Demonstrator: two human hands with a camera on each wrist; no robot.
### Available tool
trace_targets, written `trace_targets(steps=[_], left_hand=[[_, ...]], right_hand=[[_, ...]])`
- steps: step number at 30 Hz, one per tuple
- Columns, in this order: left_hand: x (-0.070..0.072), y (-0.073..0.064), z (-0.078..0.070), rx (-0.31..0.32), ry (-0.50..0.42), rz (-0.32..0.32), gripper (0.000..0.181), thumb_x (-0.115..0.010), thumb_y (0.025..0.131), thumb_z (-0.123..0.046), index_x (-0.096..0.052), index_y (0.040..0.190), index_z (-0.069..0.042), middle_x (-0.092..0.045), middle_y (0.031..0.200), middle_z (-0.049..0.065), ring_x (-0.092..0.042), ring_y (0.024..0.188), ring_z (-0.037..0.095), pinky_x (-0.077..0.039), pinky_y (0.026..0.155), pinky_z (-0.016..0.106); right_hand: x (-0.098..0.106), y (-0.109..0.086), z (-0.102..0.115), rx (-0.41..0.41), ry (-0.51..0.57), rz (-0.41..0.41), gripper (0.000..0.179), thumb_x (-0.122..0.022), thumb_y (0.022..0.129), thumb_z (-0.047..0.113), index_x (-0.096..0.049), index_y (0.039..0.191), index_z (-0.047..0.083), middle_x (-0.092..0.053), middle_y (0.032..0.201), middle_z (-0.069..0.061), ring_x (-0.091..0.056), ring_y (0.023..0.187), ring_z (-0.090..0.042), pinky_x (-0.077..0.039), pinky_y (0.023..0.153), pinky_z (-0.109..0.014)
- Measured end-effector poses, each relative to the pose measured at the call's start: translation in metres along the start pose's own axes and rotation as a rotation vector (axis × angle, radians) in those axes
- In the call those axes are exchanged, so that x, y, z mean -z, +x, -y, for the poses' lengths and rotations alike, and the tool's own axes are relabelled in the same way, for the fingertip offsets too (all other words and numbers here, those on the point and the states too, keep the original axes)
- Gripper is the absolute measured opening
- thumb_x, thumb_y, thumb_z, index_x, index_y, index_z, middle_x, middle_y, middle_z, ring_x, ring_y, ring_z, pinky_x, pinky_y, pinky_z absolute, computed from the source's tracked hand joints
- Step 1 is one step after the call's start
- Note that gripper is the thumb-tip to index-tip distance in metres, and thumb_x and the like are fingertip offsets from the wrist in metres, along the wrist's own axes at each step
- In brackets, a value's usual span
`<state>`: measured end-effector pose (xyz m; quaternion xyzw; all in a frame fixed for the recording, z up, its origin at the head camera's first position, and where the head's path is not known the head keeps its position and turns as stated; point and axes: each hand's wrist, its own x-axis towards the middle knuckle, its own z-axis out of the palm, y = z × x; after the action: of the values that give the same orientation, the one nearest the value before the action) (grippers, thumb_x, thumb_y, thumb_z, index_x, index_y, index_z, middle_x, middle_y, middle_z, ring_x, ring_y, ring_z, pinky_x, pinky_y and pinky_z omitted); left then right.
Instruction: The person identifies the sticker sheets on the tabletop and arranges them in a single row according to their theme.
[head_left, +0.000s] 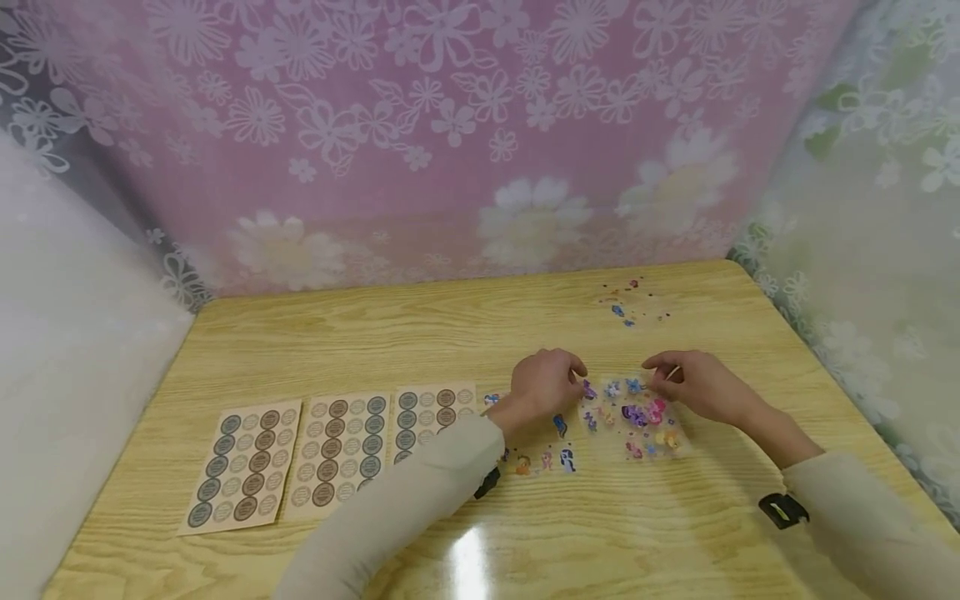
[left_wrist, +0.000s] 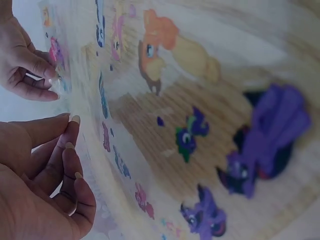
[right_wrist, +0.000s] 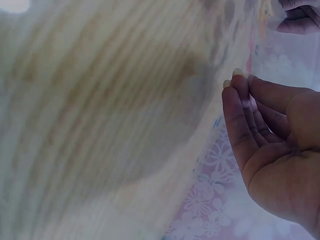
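A clear sticker sheet printed with small colourful ponies lies between the two hands. My left hand pinches its upper left corner between thumb and forefinger, the other fingers curled, as the left wrist view shows. At the upper right edge my right hand pinches the same sheet between thumb and fingertips. Another clear pony sticker sheet is on the table below the left hand, partly hidden by that hand and forearm. Purple ponies and an orange-maned pony on it look large in the left wrist view.
Three cream sheets of round brown and grey labels, a left one, a middle one and a right one, lie in a row on the wood-grain table. Small loose-looking stickers are at the far right. Flowered curtains surround the table.
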<state>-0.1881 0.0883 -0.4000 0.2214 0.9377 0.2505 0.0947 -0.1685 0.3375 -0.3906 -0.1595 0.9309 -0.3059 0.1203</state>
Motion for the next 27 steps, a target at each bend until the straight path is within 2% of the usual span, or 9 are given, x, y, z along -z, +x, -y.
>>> trace_targets(steps=[7, 18, 27], left_hand=[[-0.002, -0.002, 0.002, -0.068, 0.093, 0.008, 0.024, -0.06, 0.092, -0.019, -0.072, 0.113, -0.019, -0.068, 0.088, -0.01, -0.057, 0.068, 0.001, -0.043, 0.054, 0.019], [-0.007, 0.0, 0.002, -0.103, 0.23, 0.015, 0.023, -0.062, 0.093, -0.024, -0.072, 0.114, -0.021, -0.07, 0.101, -0.01, -0.065, 0.088, 0.008, -0.05, 0.075, 0.026], [-0.008, 0.001, 0.003, -0.111, 0.287, 0.016, 0.021, -0.063, 0.093, -0.025, -0.073, 0.111, -0.021, -0.07, 0.101, -0.008, -0.064, 0.084, 0.009, -0.048, 0.075, 0.026]], right_hand=[[-0.008, -0.001, -0.001, 0.004, -0.014, -0.016, 0.031, -0.061, 0.095, 0.011, -0.059, 0.12, -0.006, -0.062, 0.088, -0.001, -0.062, 0.078, -0.016, -0.049, 0.062, -0.03], [-0.013, 0.003, -0.003, 0.0, -0.039, -0.013, 0.031, -0.062, 0.094, 0.012, -0.061, 0.119, -0.006, -0.062, 0.086, 0.001, -0.061, 0.078, -0.015, -0.049, 0.062, -0.03], [-0.017, 0.007, -0.004, 0.008, -0.081, -0.035, 0.025, -0.063, 0.092, 0.009, -0.064, 0.113, -0.005, -0.062, 0.084, 0.001, -0.059, 0.077, -0.014, -0.049, 0.068, -0.034]])
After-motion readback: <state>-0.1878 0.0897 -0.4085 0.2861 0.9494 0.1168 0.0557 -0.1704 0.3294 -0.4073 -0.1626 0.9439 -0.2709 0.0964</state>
